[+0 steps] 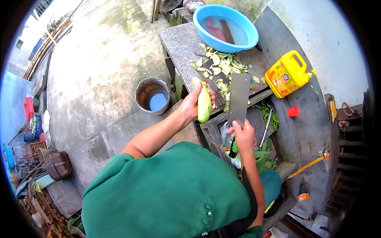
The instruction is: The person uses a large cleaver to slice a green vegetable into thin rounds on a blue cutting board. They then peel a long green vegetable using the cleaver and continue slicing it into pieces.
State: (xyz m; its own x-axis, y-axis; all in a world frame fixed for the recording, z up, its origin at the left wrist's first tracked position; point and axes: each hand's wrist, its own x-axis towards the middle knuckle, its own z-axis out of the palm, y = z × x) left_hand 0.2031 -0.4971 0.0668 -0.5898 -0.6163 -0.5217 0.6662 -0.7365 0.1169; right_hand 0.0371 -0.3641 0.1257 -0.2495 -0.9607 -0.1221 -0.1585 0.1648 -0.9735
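Note:
My left hand (193,101) wraps round a pale green eggplant (204,106), held roughly upright beside the stone slab. Closed on a cleaver (239,97), my right hand (243,135) keeps the wide steel blade raised, pointing away from me. A black and green handle shows below that fist. The blade stands apart from the eggplant, to its right. Behind both hands, cut pale green pieces (224,65) lie heaped and scattered on the stone slab (180,43), partly hidden by the blade.
A blue basin (253,36) of water, holding a reddish and a brown item, stands at the slab's far end. Right of it is a yellow jug (282,77). A bucket (139,95) sits on the floor to the left. Green peppers (265,113) and a red cup (293,112) lie rightward.

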